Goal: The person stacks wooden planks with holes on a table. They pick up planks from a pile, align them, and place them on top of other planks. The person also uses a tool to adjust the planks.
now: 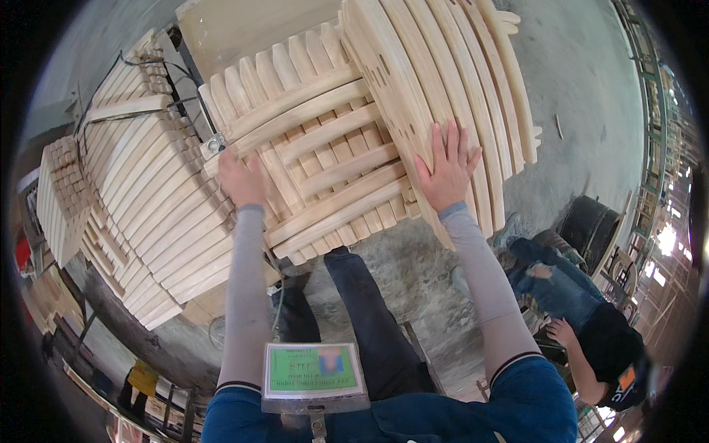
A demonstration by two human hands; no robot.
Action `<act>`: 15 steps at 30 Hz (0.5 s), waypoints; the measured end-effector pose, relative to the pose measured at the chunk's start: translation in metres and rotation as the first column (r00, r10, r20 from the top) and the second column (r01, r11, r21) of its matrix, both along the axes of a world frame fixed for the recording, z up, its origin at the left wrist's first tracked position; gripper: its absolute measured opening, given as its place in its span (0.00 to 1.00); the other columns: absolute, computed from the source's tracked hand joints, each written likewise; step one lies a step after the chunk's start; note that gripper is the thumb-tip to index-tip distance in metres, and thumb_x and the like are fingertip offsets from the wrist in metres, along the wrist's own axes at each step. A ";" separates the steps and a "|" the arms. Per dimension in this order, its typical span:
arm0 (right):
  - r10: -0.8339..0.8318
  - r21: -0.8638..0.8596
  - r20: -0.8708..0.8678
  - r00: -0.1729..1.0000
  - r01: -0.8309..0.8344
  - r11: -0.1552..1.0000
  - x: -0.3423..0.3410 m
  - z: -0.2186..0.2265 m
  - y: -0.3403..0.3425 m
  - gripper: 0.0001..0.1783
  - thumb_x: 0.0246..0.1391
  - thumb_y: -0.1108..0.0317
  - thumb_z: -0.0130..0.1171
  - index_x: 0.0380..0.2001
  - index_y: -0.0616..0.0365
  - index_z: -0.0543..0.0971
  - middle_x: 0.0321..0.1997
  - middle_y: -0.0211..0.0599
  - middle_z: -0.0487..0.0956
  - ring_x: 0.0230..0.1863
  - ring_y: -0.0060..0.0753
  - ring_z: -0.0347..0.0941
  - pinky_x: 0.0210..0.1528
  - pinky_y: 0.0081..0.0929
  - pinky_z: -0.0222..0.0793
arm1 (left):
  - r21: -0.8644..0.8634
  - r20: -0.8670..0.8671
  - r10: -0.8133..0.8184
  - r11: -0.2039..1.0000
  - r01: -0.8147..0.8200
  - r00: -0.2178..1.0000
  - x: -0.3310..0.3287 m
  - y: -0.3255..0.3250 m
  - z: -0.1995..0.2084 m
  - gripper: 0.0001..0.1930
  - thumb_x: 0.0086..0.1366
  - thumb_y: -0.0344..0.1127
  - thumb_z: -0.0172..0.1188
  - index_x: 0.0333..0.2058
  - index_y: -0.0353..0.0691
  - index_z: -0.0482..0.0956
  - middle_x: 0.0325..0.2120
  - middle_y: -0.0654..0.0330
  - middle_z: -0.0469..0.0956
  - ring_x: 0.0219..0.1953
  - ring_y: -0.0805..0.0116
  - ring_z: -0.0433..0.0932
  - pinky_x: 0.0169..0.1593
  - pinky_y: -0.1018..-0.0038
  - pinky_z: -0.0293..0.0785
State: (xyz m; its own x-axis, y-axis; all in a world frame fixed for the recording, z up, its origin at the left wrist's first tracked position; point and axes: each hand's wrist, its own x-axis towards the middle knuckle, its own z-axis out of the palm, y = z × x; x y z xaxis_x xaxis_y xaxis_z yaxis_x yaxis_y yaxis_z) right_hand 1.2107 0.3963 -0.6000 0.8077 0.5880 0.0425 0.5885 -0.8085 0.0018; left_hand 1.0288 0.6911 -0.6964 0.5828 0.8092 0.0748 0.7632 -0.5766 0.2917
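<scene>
My right hand lies flat with fingers spread on a stack of curved pale wooden boards, some with small slots cut near their edges. My left hand is over the left end of some long wooden slats. Its fingers are smeared and partly hidden, so I cannot tell whether they grip anything. Close to its fingertips sits a small metal fitting. Between my hands, the long slats lie crosswise over a layer of shorter wooden pieces.
Large stacks of curved wooden slats stand on the left, with a dark cable above them. A pale board lies beyond. On the right sits another person near a black drum. My badge hangs in front.
</scene>
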 end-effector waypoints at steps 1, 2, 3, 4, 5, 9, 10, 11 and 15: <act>-0.002 0.007 -0.004 1.000 0.002 1.000 0.000 -0.001 0.000 0.39 0.46 0.52 0.53 0.61 0.47 0.54 0.65 0.40 0.50 0.66 0.50 0.42 0.59 0.64 0.29 | -0.020 0.168 -0.047 0.999 0.051 0.985 0.019 -0.021 -0.010 0.23 0.59 0.43 0.50 0.48 0.31 0.64 0.46 0.46 0.67 0.46 0.48 0.67 0.48 0.61 0.63; -0.002 0.014 -0.007 1.000 0.002 1.000 0.000 -0.001 0.002 0.39 0.45 0.53 0.54 0.61 0.48 0.54 0.66 0.39 0.50 0.66 0.49 0.42 0.59 0.64 0.30 | -0.098 0.287 -0.045 0.992 0.076 0.957 0.041 -0.049 -0.019 0.21 0.61 0.42 0.48 0.48 0.31 0.65 0.45 0.46 0.68 0.46 0.48 0.67 0.49 0.61 0.63; -0.001 0.020 -0.012 1.000 0.002 1.000 0.001 -0.002 0.003 0.39 0.45 0.54 0.55 0.61 0.49 0.55 0.66 0.38 0.50 0.66 0.48 0.42 0.59 0.63 0.30 | -0.468 0.203 -0.116 0.861 0.200 0.972 0.058 -0.075 -0.026 0.20 0.63 0.41 0.45 0.46 0.31 0.68 0.43 0.45 0.70 0.47 0.49 0.67 0.53 0.62 0.61; 0.002 0.027 -0.027 1.000 -0.001 1.000 0.002 -0.002 0.005 0.40 0.44 0.55 0.55 0.60 0.50 0.55 0.66 0.38 0.50 0.66 0.48 0.42 0.60 0.63 0.30 | -0.730 0.405 0.118 0.638 0.243 0.907 0.086 -0.105 -0.034 0.19 0.64 0.43 0.44 0.46 0.35 0.71 0.43 0.45 0.71 0.47 0.51 0.67 0.53 0.64 0.61; 0.006 0.033 -0.042 0.999 -0.004 0.999 0.003 -0.003 0.006 0.40 0.43 0.56 0.56 0.60 0.50 0.55 0.66 0.38 0.49 0.66 0.48 0.42 0.60 0.62 0.30 | -0.783 0.340 0.106 0.582 0.219 0.934 0.110 -0.134 -0.039 0.22 0.65 0.47 0.41 0.44 0.34 0.72 0.42 0.46 0.72 0.47 0.54 0.68 0.52 0.66 0.62; 0.036 0.064 -0.069 0.997 -0.031 0.997 0.006 -0.005 0.010 0.42 0.40 0.59 0.58 0.60 0.55 0.55 0.66 0.39 0.50 0.66 0.48 0.41 0.62 0.59 0.30 | -0.903 0.118 0.641 -0.248 0.351 0.758 0.184 -0.178 -0.053 0.30 0.63 0.58 0.36 0.53 0.40 0.63 0.52 0.57 0.66 0.51 0.63 0.66 0.54 0.70 0.61; 0.039 0.053 -0.074 0.996 -0.035 0.998 0.007 -0.007 0.011 0.42 0.40 0.60 0.58 0.60 0.56 0.54 0.65 0.40 0.50 0.66 0.48 0.41 0.62 0.58 0.31 | -0.847 0.087 0.713 -0.315 0.428 0.696 0.194 -0.182 -0.050 0.32 0.62 0.60 0.36 0.55 0.41 0.62 0.52 0.58 0.66 0.52 0.63 0.66 0.54 0.70 0.61; 0.049 0.059 -0.076 0.996 -0.044 0.997 0.005 -0.007 0.011 0.42 0.40 0.60 0.58 0.60 0.57 0.54 0.65 0.40 0.50 0.66 0.48 0.41 0.62 0.57 0.32 | -0.796 -0.014 0.755 -0.406 0.450 0.656 0.201 -0.185 -0.046 0.33 0.62 0.62 0.36 0.56 0.42 0.60 0.53 0.60 0.65 0.52 0.64 0.65 0.54 0.69 0.61; 0.071 0.116 -0.119 0.990 -0.057 0.992 -0.010 -0.002 0.019 0.42 0.41 0.61 0.57 0.60 0.60 0.53 0.65 0.41 0.51 0.66 0.47 0.41 0.63 0.56 0.32 | -0.793 -0.009 0.798 -0.372 0.483 0.602 0.194 -0.183 -0.019 0.37 0.58 0.67 0.36 0.56 0.44 0.59 0.51 0.59 0.66 0.50 0.64 0.67 0.53 0.67 0.63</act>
